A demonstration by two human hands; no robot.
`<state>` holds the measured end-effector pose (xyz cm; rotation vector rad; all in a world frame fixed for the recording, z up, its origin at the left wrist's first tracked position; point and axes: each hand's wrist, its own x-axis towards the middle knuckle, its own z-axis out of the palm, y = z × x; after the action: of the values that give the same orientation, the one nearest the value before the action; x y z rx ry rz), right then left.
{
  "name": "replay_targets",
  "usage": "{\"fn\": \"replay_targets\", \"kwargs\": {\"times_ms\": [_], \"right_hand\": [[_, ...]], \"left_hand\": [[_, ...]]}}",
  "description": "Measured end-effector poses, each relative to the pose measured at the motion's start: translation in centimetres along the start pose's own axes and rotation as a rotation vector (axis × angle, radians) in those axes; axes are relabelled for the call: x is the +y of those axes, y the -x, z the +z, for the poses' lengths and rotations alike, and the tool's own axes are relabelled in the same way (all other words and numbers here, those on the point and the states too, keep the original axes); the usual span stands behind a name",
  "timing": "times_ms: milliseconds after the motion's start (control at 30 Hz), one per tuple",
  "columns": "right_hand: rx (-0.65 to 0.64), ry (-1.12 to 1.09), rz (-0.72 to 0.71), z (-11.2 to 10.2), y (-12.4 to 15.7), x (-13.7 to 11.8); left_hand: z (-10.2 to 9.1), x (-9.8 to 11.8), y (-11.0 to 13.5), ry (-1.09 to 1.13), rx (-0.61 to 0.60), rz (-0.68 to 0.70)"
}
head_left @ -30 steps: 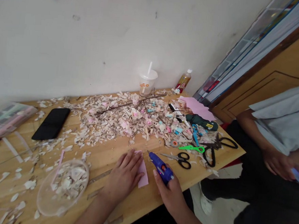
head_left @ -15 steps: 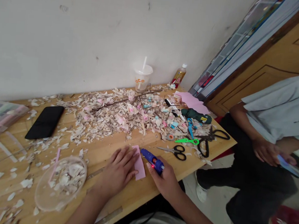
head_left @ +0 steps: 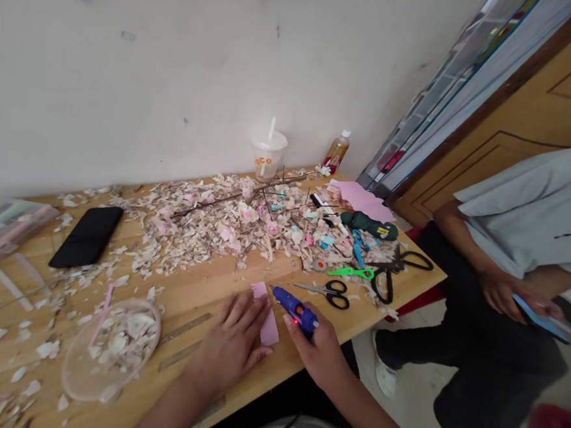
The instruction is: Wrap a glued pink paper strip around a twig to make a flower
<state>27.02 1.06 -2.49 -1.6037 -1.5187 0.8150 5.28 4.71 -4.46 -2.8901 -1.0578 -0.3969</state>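
**Desk:** While the right hand [head_left: 322, 355] is curled at the near edge of the pale wooden table [head_left: 196, 292], what is in it?

**Photographer:** A blue plastic hot-glue gun [head_left: 294, 309]. The fingers are wrapped tight round its grip, and a small red light shows on the body. The wrist is bent and the forearm comes up from the lower right. The nozzle points away from the person, and its tip is just beside a slim pink paper strip [head_left: 267, 320].

**Desk:** And the left hand [head_left: 232, 348]?

**Photographer:** It lies flat and open just left of the glue gun, palm down and fingers spread. The fingertips press on the strip, which lies flat on the wood between hand and nozzle.

**Desk:** What else is around the gun?

**Photographer:** Small black-handled steel scissors [head_left: 331, 292] lie just to its right. Green-handled scissors [head_left: 353, 272] and large black shears [head_left: 394, 268] are further out the same way. Beyond the nozzle spreads a wide heap of cream and pink flakes [head_left: 206, 231], thin, curled and ragged. Behind the heap, against the wall, stands a clear plastic cup with a straw [head_left: 267, 155]. Well left of the gun are a clear round plastic bowl [head_left: 110, 350], part filled with flakes, and a black smartphone [head_left: 86, 236] lying face up. Far to the right, off the table, a seated person in a grey shirt [head_left: 530, 211] holds a phone; that grip is too blurred to judge.
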Motion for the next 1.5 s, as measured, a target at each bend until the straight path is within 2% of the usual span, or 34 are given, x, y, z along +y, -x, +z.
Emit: {"fn": "replay_targets", "kwargs": {"times_ms": [200,467,867,1500], "right_hand": [[-0.005,-0.031,-0.019,-0.1,-0.7,0.6],[-0.047,0.011,-0.080,-0.2,-1.4,1.1],[-0.064,0.155,-0.110,0.2,-1.3,1.3],[-0.080,0.303,-0.049,1.0,-1.8,1.2]], "left_hand": [[0.2,0.6,-0.6,0.020,-0.003,-0.037],[0.0,-1.0,0.0,-0.102,0.048,-0.076],[0.4,-1.2,-0.2,-0.029,0.011,-0.127],[0.7,-1.2,-0.3,-0.060,0.030,-0.137]]}}
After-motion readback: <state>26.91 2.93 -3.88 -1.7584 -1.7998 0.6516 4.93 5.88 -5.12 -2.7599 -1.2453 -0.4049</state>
